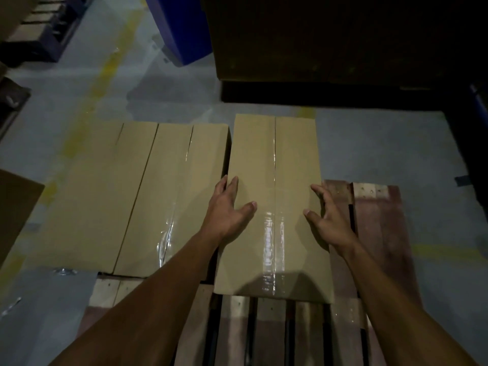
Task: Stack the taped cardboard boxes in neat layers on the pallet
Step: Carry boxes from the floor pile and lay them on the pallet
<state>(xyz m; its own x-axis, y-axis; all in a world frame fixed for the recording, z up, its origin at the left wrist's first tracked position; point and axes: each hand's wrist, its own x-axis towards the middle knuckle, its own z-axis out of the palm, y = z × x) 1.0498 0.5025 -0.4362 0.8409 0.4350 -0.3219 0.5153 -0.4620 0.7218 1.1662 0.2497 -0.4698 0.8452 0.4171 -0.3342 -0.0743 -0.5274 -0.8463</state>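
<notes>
Your left hand (227,207) and right hand (326,220), fingers spread, flank the long, glossy-taped cardboard box (274,207) on the slatted wooden pallet (380,233), beside two matching boxes (137,196).

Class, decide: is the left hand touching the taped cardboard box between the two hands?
Touching. The head view shows the left hand lying flat on the top of the taped cardboard box, fingers at its left edge, no gap visible.

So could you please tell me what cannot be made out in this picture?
Head view:
- Right hand fingertips: hidden past the box edge.
- Pallet top: mostly covered by boxes.
- Dark stack behind: too dim to identify.
- Blue object: cut off by the top edge.
</notes>
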